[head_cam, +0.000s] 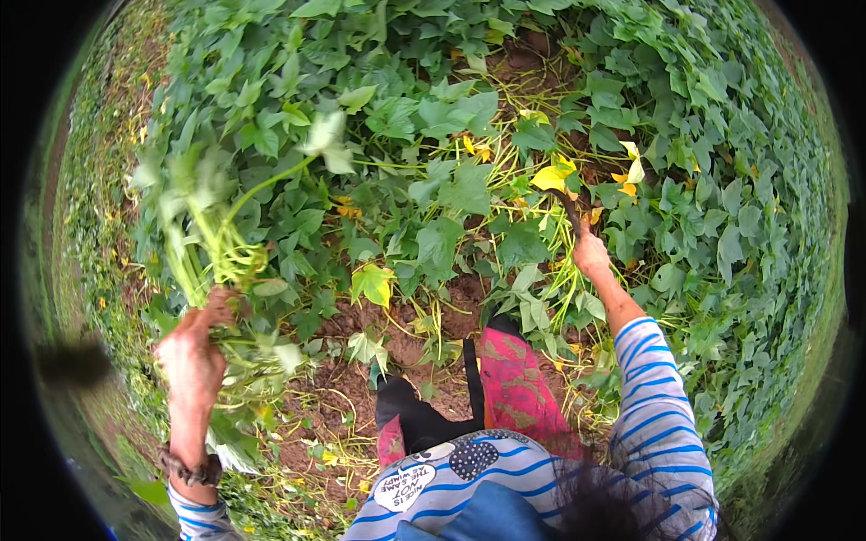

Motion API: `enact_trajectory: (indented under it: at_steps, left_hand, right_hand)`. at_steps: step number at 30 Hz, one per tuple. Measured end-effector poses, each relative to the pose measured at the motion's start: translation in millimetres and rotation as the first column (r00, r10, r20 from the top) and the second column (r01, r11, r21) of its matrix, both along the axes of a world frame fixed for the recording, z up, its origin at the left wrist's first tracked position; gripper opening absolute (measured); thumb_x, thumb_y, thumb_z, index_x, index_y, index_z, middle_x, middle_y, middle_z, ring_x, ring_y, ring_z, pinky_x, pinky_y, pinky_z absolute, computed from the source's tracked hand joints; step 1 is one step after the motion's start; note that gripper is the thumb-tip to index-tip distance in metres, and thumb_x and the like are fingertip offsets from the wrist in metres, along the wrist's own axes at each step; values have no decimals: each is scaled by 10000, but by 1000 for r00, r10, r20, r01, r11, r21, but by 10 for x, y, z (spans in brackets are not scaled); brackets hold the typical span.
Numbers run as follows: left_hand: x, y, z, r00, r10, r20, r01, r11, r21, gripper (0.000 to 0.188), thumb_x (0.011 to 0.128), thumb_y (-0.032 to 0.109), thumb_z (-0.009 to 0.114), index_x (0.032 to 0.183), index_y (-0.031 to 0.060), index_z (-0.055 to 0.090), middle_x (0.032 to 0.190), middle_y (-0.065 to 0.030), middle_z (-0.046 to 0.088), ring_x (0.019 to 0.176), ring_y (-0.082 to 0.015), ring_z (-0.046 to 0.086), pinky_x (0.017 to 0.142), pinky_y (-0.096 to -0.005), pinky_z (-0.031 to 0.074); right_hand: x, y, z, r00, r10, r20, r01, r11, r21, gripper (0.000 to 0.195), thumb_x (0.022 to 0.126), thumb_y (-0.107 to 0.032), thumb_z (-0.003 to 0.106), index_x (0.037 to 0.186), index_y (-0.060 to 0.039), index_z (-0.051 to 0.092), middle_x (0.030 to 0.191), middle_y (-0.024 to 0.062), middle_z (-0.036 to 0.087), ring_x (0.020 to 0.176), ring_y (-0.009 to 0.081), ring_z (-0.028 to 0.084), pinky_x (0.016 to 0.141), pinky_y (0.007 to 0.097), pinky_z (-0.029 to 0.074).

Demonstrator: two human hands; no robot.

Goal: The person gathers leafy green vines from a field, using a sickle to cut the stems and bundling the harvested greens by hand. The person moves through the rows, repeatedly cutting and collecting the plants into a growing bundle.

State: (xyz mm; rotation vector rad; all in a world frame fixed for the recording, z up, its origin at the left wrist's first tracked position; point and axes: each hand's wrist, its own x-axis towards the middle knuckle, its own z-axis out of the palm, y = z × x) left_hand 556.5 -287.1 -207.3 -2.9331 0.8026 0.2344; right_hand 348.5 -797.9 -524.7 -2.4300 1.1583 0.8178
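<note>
On the left, my left hand (194, 348) is closed around a bunch of cut leafy vine stems (220, 250), whose leaves are blurred. My right hand (590, 253), stretched forward on the right, grips a dark curved sickle (567, 206). The sickle's blade curves up and left beside a yellow leaf (553, 177), among pale green stems (561, 250) of the low vines. Its handle is mostly hidden in my fist. Leafy vines (467, 189) spread over the ground in front of me.
Brown soil (399, 324) with scattered stems shows around my legs, which are in pink and black clothing (517, 385). Dense green foliage (717, 169) stands on the right and ahead. Sparser, yellowing vines (115, 223) run along the far left.
</note>
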Motion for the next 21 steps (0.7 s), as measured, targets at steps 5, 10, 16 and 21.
enact_trajectory:
  at_steps: [5, 10, 16, 21]
  left_hand:
    - [-49, -1098, -1071, 865, -423, -268, 469, 873, 134, 381, 652, -98, 539, 949, 117, 641, 716, -65, 582, 628, -207, 596, 601, -361, 507]
    - [-318, -1814, -1977, 459, -483, -746, 876, 386, 289, 290, 798, 46, 555, 1059, 138, 639, 591, -26, 513, 623, -169, 577, 993, -511, 335]
    - [-498, -2253, -2568, 122, -688, -715, 992, 105, 68, 104, 757, 143, 596, 770, 65, 663, 862, -108, 553, 885, -182, 564, 884, -535, 430]
    - [-418, -2801, -3014, 152, -952, -266, 972, 193, -133, 156, 716, 200, 541, 752, 64, 607, 1012, -80, 489, 998, -207, 484, 717, -430, 476]
  right_hand:
    - [333, -4, -460, 993, 97, -66, -92, 993, 78, 649, 844, -126, 444, 1432, -102, 170, 1037, 221, 605, 947, 353, 603, 824, 456, 465]
    - [497, 162, -845, 935, 347, -71, -329, 925, 192, 558, 842, -50, 399, 1388, -73, 283, 985, 195, 626, 911, 333, 619, 769, 429, 497]
    - [12, -295, -150, 983, 133, 127, -183, 781, 597, 541, 851, -97, 422, 1384, -102, 326, 765, 137, 598, 634, 220, 572, 586, 374, 476]
    - [-432, -435, 306, 566, -606, -559, 657, -78, 750, 422, 968, -208, 382, 1385, -148, 349, 588, -61, 388, 399, 34, 319, 340, 179, 285]
